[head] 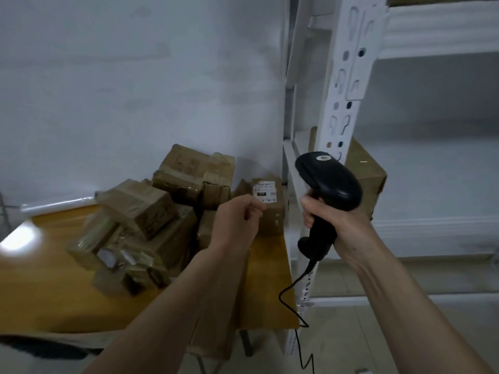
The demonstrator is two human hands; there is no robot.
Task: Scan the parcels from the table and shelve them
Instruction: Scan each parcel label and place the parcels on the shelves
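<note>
My right hand (328, 220) grips the handle of a black barcode scanner (330, 182), held upright in front of the white shelf post; its cable hangs down past the table edge. My left hand (237, 218) hovers with curled fingers and holds nothing, just in front of a small brown parcel (271, 211) with a white label facing up. That parcel stands at the table's far right corner. A pile of several taped cardboard parcels (151, 209) covers the back of the yellow table (48, 300). One brown parcel (367, 179) sits on the shelf behind the scanner.
The white metal shelving unit (343, 76) rises right beside the table, its boards (437, 220) mostly bare. A roll of clear film (59, 203) lies at the table's back left. A brown box (216, 336) shows under my left forearm at the table's front edge.
</note>
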